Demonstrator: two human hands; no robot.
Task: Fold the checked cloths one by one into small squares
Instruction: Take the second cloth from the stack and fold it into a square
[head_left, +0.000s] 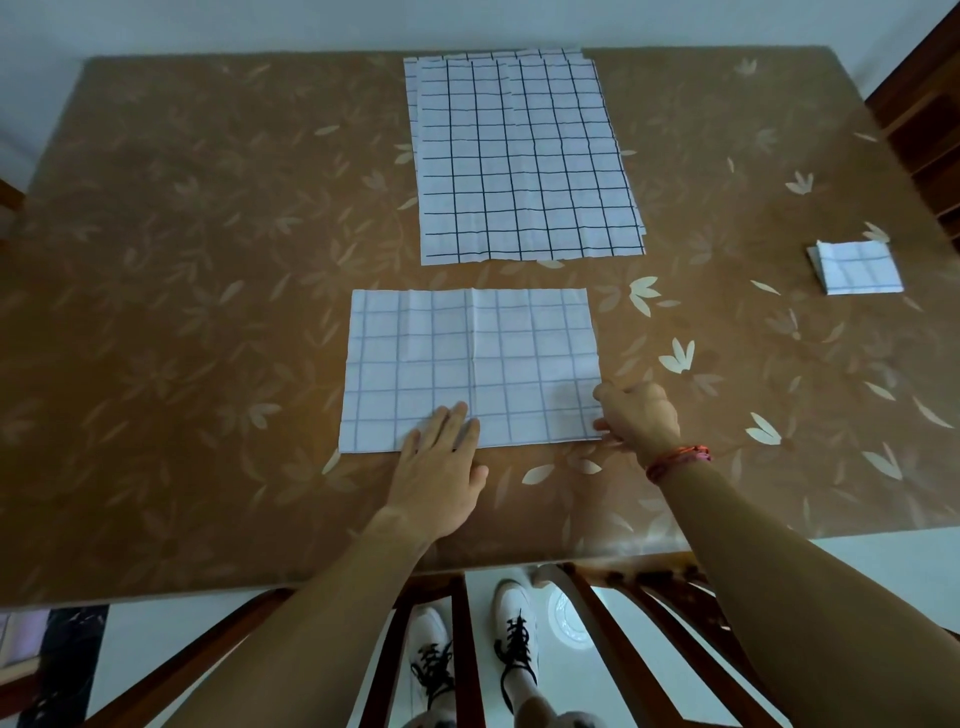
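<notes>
cloth (472, 364): half-folded, flat on desk (208, 260), near side
left hand (441, 467): flat, pressing cloth's near edge
right hand (639, 415): pinching cloth's right edge
stack (524, 156): unfolded, far centre
square (857, 267): folded, right

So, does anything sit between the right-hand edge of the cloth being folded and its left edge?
Nothing but the left hand, which lies flat on the near edge of the cloth by its middle crease. The right hand pinches the right edge. The unfolded stack and the folded square lie apart.
</notes>
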